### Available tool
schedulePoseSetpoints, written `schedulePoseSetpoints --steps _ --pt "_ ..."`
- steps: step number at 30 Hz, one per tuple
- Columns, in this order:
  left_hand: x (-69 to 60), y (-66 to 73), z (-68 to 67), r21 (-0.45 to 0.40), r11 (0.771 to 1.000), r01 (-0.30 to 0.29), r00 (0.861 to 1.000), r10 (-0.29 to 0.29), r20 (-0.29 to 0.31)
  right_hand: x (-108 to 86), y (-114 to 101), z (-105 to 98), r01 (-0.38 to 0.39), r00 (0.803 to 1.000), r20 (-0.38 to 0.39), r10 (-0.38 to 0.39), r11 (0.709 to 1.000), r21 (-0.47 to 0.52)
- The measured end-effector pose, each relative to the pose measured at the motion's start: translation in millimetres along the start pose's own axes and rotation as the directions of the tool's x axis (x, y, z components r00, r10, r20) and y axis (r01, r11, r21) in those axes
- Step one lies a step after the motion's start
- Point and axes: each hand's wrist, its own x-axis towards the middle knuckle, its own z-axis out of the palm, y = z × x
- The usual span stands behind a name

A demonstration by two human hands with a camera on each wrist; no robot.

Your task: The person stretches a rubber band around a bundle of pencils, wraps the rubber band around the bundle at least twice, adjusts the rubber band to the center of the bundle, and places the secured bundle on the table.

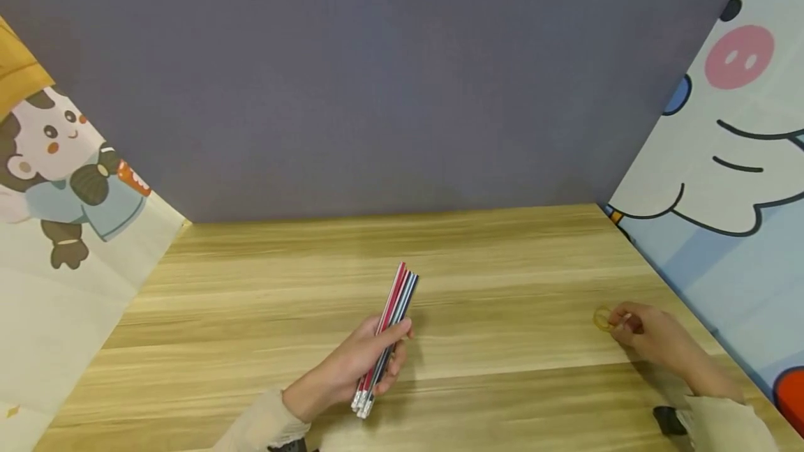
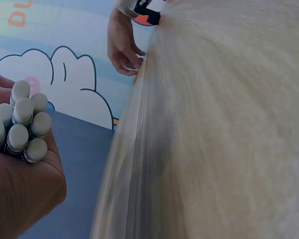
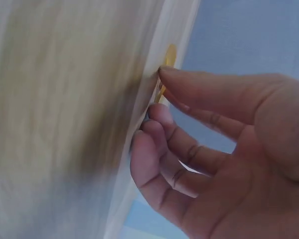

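A bundle of pencils [image 1: 391,330], red and dark striped with white erasers at the near end, lies in my left hand [image 1: 367,358]. My thumb crosses over the bundle and the fingers curl beneath it. In the left wrist view several white eraser ends [image 2: 23,110] face the camera, packed together. Far to the right, my right hand [image 1: 659,340] pinches a yellow rubber band [image 1: 602,319] between thumb and forefinger, close to the tabletop. The right wrist view shows the band [image 3: 170,56] standing out beyond the thumb tip, with the other fingers loosely bent.
Both hands are over a wood-grain table [image 1: 251,284]. A grey panel [image 1: 389,89] rises along its back edge. Cartoon-printed walls flank it, the left one [image 1: 69,312] pale and the right one [image 1: 710,264] blue and white.
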Motion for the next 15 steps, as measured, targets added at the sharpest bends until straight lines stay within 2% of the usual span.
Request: schedulePoseSetpoints --steps 4,8,10,13,15 --pt "0.1 -0.4 1.8 0.005 1.0 0.003 1.0 -0.003 -0.004 -1.4 2 4 0.046 0.998 -0.044 -0.048 0.998 -0.032" --pt "-0.2 -0.5 2.2 0.002 1.0 0.003 1.0 -0.003 0.005 0.4 2 5 0.087 0.983 -0.166 -0.082 0.996 0.022" --pt "-0.1 -0.6 2.1 0.001 1.0 -0.001 1.0 0.001 0.011 1.9 -3 3 0.098 0.962 -0.262 -0.076 0.993 0.071" --pt "0.1 -0.8 2.0 0.006 1.0 -0.008 1.0 0.008 0.018 3.2 -11 -1 0.096 0.919 -0.392 -0.035 0.986 0.137" --pt "0.3 -1.0 2.0 0.014 1.0 -0.013 1.0 0.013 0.02 3.9 -18 -3 0.11 0.894 -0.449 -0.009 0.974 0.199"
